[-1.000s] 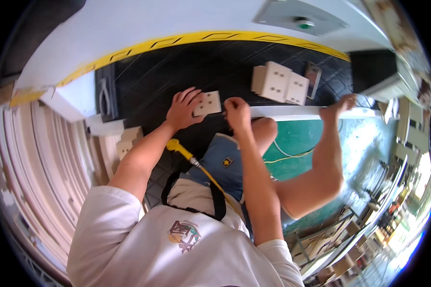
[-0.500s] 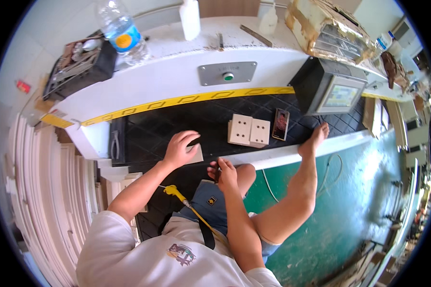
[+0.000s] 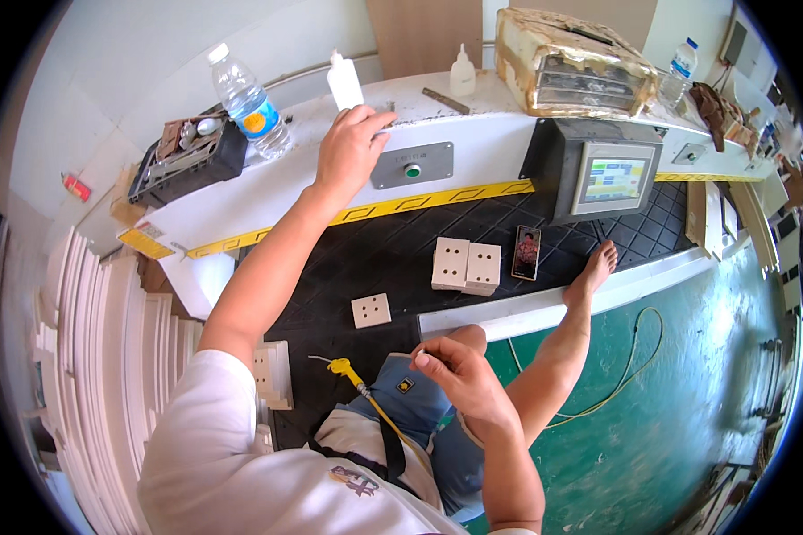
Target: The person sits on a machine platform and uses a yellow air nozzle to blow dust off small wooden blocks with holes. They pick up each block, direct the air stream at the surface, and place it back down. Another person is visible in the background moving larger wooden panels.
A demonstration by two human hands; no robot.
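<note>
A: We start with the biggest thing, the white bench (image 3: 526, 143) that runs across the top, with a yellow stripe along its front edge.

B: Below it we see the black mat (image 3: 375, 259), and on the right the grey box with a screen (image 3: 598, 174).

A: We count two white blocks (image 3: 466, 266) side by side on the mat, a phone (image 3: 526, 252) just beside them, and one small white plate (image 3: 371, 310) lying alone, nearer to us.

B: Our left hand (image 3: 348, 152) is stretched up to the bench edge. Its fingers (image 3: 375, 120) are spread a little and curl over the rim, clamped on nothing we can see. A white squeeze bottle (image 3: 343, 82) stands just above them, and the green button (image 3: 411, 169) sits just to their right.

A: A water bottle (image 3: 245, 102) stands further left, beside a black tray (image 3: 187, 160).

B: Our right hand (image 3: 459, 383) hangs low over the knee. Thumb and forefinger are pinched together; whether something tiny sits between them, we cannot tell.

A: The plate lies up and to the left of that pinch, apart from it, and well below the left hand. A yellow-tipped tool (image 3: 343, 367) lies near the lap, just left of the right hand.
</note>
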